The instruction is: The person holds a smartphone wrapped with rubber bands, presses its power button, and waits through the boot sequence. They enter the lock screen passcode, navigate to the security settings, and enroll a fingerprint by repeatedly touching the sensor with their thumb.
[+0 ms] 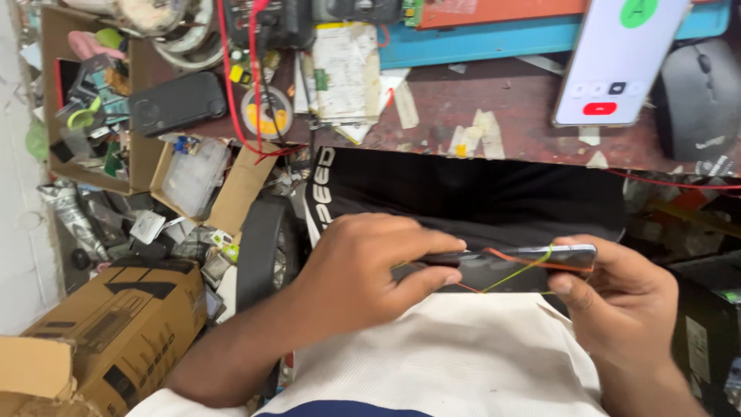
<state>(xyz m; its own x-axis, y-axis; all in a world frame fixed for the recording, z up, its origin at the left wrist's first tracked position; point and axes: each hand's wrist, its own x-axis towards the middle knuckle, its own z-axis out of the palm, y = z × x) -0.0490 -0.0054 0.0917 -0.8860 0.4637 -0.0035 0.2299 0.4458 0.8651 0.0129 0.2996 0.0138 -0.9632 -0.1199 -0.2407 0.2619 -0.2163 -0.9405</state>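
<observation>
Left hand (363, 270) and right hand (617, 297) clamp phone (509, 262) ends | thin wires (517, 272) across it | best kept level, grip steady

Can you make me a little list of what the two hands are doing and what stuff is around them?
left hand: grip closed on one end of the dark phone
right hand: grip closed on the phone's other end
phone: flat, held edge-on over the lap, orange and green rubber bands crossing it
white phone: on the bench above, screen lit
black mouse: right of the white phone
cardboard box: lower left
open box of parts: left of the bench
</observation>
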